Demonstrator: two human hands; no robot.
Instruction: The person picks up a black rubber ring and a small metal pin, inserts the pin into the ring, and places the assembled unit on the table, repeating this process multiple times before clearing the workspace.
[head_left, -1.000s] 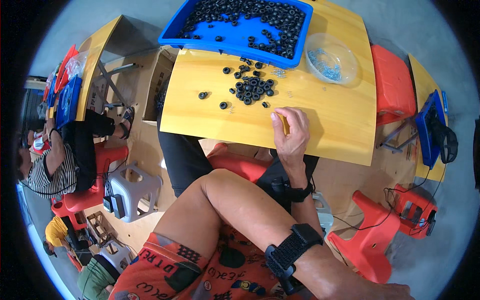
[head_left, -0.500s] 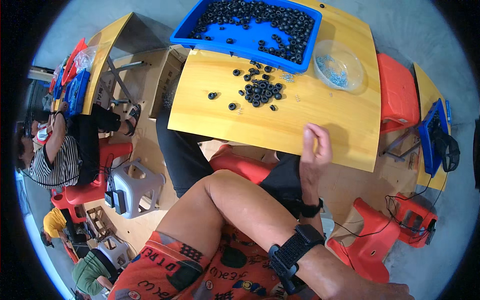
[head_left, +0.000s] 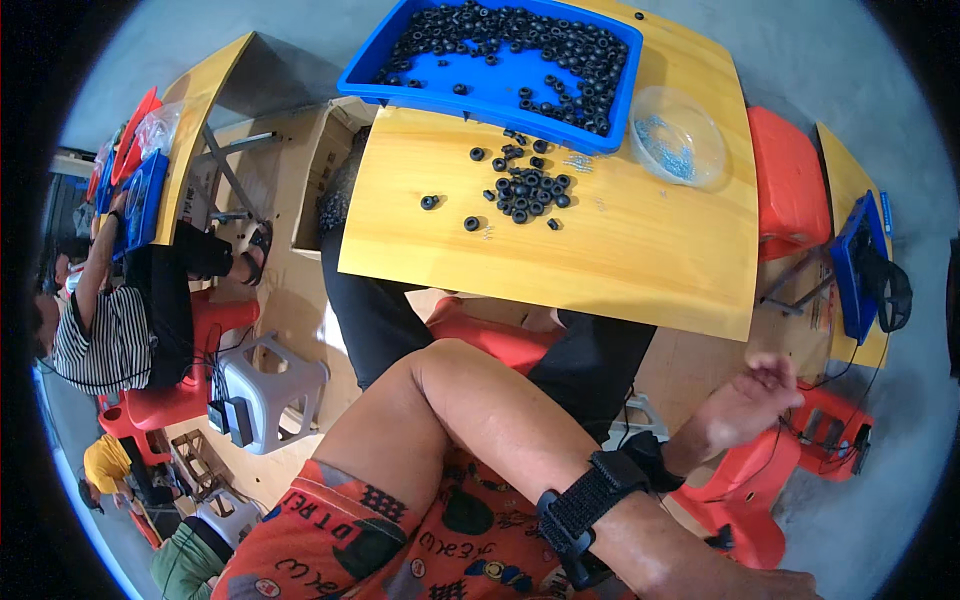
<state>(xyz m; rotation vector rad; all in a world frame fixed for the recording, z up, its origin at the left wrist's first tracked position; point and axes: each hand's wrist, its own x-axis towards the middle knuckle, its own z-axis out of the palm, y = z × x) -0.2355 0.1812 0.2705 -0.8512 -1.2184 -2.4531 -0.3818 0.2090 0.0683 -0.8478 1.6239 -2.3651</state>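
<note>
My right hand (head_left: 752, 400) is off the table to the right, above a red stool. Its fingers look loosely bent but are blurred, and nothing shows in them. My left forearm (head_left: 540, 450), with a black strap on it, lies across my body. Only part of my left hand (head_left: 785, 584) shows at the lower edge, its fingers hidden. On the yellow table (head_left: 450, 255) is a loose pile of small black round parts (head_left: 530, 193), with a few lying apart. Small clear bits (head_left: 578, 162) lie beside the pile.
A blue tray (head_left: 480, 98) full of black parts stands at the table's far side. Right of it is a clear round bowl (head_left: 690, 118) with tiny bluish pieces. Red stools (head_left: 785, 185) stand to the right. A person in stripes (head_left: 105, 340) sits at another table, left.
My right hand has swung away from the table's front edge to the right, out past the table. My left arm stays across my body. The pile looks the same.
</note>
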